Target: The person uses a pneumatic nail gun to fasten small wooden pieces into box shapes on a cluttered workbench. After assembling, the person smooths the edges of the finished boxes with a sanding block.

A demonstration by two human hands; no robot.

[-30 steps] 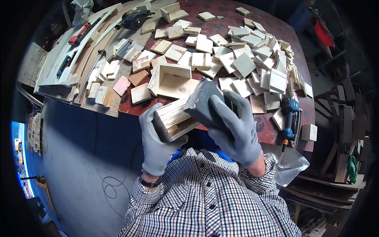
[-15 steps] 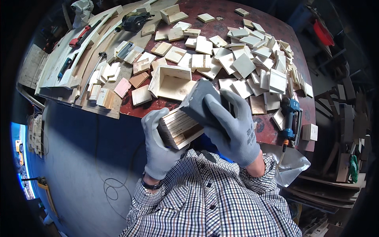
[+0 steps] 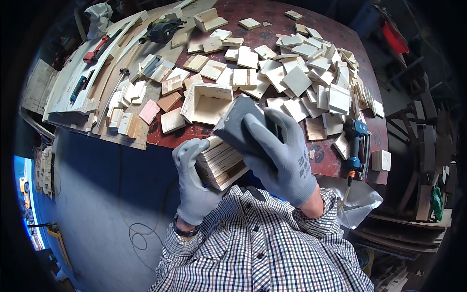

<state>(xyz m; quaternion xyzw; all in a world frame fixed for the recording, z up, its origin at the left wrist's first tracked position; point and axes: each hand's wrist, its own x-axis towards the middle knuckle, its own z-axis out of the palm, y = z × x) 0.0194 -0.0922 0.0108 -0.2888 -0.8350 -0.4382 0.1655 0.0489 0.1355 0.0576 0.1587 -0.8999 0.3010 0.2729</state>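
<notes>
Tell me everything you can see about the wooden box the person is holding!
The wooden box is small, made of pale thin boards whose layered edges show. It is tilted, held in the air near the person's chest, just in front of the red table. The left hand in a grey glove grips its lower side. The right hand, also gloved, presses a grey sanding block against its top.

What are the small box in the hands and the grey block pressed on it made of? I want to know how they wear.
The small box looks like bare plywood: pale, unfinished, with layered stripes on its edges. The grey block looks like a foam sanding block with a matte, dull face, though its grit is too fine to see. Both the left hand and the right hand wear grey knit, seemingly coated gloves.
</notes>
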